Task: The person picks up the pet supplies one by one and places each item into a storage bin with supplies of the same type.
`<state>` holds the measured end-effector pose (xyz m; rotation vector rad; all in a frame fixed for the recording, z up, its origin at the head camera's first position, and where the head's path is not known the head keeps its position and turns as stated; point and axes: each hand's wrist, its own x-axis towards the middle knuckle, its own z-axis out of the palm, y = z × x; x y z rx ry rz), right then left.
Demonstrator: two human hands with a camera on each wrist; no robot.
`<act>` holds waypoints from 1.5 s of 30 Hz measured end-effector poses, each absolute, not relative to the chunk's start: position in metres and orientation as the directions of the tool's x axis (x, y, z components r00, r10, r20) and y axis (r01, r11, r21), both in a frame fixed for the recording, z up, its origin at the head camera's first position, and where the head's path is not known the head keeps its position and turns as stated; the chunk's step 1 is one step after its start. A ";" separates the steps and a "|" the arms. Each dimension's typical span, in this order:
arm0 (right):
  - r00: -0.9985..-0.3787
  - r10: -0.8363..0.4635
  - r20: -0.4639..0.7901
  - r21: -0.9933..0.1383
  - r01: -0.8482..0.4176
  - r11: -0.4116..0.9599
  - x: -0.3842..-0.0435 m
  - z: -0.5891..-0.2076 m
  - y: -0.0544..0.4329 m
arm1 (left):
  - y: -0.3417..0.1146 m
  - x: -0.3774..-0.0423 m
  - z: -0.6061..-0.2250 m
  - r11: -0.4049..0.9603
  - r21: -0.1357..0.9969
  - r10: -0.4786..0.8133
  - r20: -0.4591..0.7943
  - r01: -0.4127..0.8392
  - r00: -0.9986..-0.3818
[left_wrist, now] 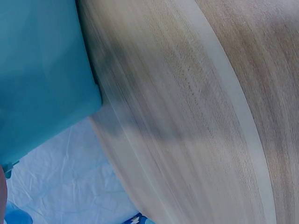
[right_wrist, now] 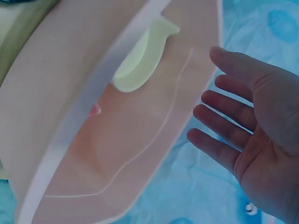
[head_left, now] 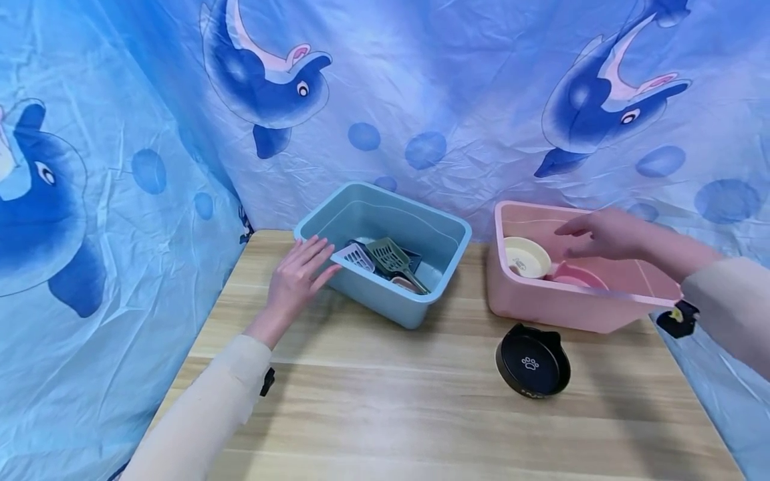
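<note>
My left hand (head_left: 296,277) is at the left front rim of a blue bin (head_left: 375,302), its fingers straight and holding nothing. Litter scoops lie inside that bin, among them a green one (head_left: 388,254) and a white one (head_left: 355,256). Over a pink bin (head_left: 553,304) hovers my right hand (head_left: 619,235), empty, with its fingers spread in the right wrist view. Down in the pink bin are a cream pet bowl (head_left: 529,252) and a pink bowl (head_left: 577,275), partly hidden by the front wall. The cream bowl (right_wrist: 147,60) also shows in the right wrist view.
In front of the pink bin, a black cat-eared bowl (head_left: 532,364) with a paw print stands on the wooden table (head_left: 373,414). Blue dolphin-print cloth (head_left: 421,93) hangs behind and to both sides of the table.
</note>
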<state>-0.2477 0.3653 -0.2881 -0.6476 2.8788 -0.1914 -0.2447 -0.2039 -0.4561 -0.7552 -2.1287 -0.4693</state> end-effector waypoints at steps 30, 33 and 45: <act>-0.801 -0.467 0.376 -0.062 -0.524 0.849 -0.106 -0.340 0.377 | -0.205 -0.246 -0.459 0.742 0.075 0.345 0.809 0.666 -0.476; -0.778 -0.448 0.440 -0.111 -0.542 0.833 -0.094 -0.361 0.376 | -0.205 -0.246 -0.459 0.743 0.076 0.345 0.808 0.665 -0.478; -0.969 -0.139 0.205 -0.551 -0.232 0.802 -0.070 -0.443 0.382 | -0.203 -0.245 -0.460 0.751 0.084 0.337 0.805 0.655 -0.488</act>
